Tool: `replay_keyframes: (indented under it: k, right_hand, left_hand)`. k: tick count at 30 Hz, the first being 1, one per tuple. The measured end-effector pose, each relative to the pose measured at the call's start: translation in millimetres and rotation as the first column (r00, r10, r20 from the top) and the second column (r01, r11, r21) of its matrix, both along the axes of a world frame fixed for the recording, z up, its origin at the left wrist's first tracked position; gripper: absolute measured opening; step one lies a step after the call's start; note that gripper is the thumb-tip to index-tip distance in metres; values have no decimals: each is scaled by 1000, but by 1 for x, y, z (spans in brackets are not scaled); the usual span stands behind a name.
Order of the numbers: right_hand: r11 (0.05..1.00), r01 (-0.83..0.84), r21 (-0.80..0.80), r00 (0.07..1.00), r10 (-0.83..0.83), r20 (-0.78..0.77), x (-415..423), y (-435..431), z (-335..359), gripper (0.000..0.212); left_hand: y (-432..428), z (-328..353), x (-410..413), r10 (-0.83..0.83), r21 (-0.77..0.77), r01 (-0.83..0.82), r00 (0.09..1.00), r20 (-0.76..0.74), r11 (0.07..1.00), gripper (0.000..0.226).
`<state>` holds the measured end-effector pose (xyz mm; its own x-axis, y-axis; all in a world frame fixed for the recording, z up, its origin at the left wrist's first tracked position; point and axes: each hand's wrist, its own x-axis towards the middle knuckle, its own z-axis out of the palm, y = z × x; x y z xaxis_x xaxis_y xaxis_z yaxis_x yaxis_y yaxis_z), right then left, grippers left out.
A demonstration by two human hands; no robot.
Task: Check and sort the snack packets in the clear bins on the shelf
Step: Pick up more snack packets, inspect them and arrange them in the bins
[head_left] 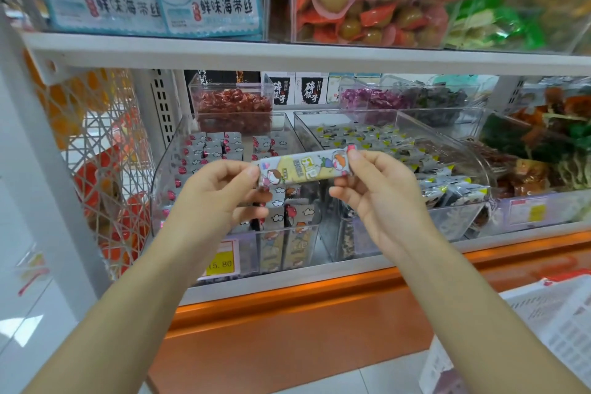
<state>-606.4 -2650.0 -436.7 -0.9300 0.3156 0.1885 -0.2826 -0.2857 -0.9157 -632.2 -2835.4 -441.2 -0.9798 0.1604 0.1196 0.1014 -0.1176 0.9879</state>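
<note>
Clear bin (163,176) sits behind the snack packet (303,167), its ends pinched by left hand (220,193) and right hand (380,190).

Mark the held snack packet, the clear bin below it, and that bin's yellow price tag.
snack packet (302,169): head view, middle of the wrapper's printed face.
clear bin (164,176): head view, its left side wall.
yellow price tag (219,263): head view, on the printed number.

Packet (302,169) held before left bin (166,176); right bin (454,221) beside; small tub (230,89) behind, perhaps resting on its rim.
</note>
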Motion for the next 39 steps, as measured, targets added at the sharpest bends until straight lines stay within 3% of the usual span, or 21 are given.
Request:
replay_keyframes:
  k: [6,14,19,23,28,30,34,39]
  right_hand:
    - [935,-239,-263,970,242,-20,3,0,0,13]
    - [937,-268,-225,963,259,-68,3,-3,-1,21]
    - [964,-178,-199,984,174,-39,3,-1,-1,9]
    - [998,-59,13,998,59,-17,3,0,-5,8]
    - [994,-15,110,997,23,-73,3,2,-6,14]
    - [990,-35,137,996,45,-71,3,1,-6,19]
    - [991,-77,110,993,86,-75,4,-1,-4,16]
    - [963,15,270,998,2,-63,5,-1,-5,9]
  left_hand:
    - [-3,2,-2,-41,283,-4,987,155,959,12]
    - [-6,2,-6,-51,437,-60,970,239,897,9]
    - [-4,3,-3,-24,370,-34,988,149,928,10]
    - [-3,4,1,-10,262,1,999,34,965,16]
    - [-3,7,5,-95,260,96,995,-17,961,14]
    - [-3,6,6,-39,183,46,998,-41,982,22]
    - [-4,3,4,39,78,-32,995,-88,996,15]
    - [-5,3,8,1,-46,-9,987,-163,999,31]
